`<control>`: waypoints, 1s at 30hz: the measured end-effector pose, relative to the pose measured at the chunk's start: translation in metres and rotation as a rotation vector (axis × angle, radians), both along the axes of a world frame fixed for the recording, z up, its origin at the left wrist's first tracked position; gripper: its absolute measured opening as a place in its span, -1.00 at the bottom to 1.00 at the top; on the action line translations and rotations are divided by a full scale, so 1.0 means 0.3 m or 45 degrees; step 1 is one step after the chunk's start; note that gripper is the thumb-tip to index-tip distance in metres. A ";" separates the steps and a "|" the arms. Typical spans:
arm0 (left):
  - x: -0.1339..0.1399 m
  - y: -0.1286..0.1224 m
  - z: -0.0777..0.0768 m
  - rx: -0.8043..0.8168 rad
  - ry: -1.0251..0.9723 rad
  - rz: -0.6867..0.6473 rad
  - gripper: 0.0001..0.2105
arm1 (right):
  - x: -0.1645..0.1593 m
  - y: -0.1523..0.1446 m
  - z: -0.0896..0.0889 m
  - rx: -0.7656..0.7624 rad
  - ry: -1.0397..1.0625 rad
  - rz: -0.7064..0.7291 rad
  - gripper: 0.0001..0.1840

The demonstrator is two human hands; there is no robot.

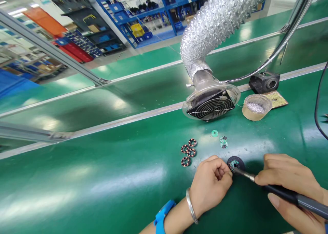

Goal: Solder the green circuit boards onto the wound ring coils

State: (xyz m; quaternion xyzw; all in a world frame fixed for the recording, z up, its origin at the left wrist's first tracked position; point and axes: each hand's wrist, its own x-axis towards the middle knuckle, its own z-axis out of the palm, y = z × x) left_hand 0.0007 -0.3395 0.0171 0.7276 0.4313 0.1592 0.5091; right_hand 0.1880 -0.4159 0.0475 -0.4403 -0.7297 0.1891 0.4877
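A: Who holds what at the green table (115, 179)?

B: A person's right hand (294, 174) closes around a soldering iron (285, 193), which slants in from the right of a black disc (241, 161).

A: And its tip?

B: At a small green circuit board (232, 163) lying on the black disc; whether metal meets board is too small to tell.

A: The left hand (211, 181)?

B: Curled at the left edge of the black disc, thumb and forefinger drawn together (whether they pinch anything thin, I cannot tell). A silver bangle (190, 205) and a blue wristband (164, 214) circle that arm, nearer the wearer than the disc.

A: What lies around?

B: Left of the black disc, four copper-wound rings (188, 152) sit in a loose cluster. Just beyond the disc, two green boards (223, 144) with black parts rest close together, a round green piece (214, 133) near them.

A: Farther back?

B: Beyond the black disc and to its left, a fan hood (212, 107) hangs tilted from a crinkled silver duct (212, 32). Beyond the disc and to its right stand a tan tub (252, 115) of silvery shavings, a yellowish pad (278, 99) and a black block (260, 83) with a round opening.
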 end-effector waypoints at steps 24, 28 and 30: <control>0.005 -0.001 -0.004 -0.015 -0.017 0.008 -0.90 | 0.016 0.007 -0.022 -0.022 0.020 0.120 -0.72; 0.005 0.000 -0.008 -0.007 -0.014 0.008 -0.89 | 0.011 0.008 -0.022 -0.041 0.009 0.094 -0.72; 0.005 0.000 -0.008 0.000 -0.019 0.005 -0.89 | 0.009 0.009 -0.018 -0.022 0.017 0.088 -0.72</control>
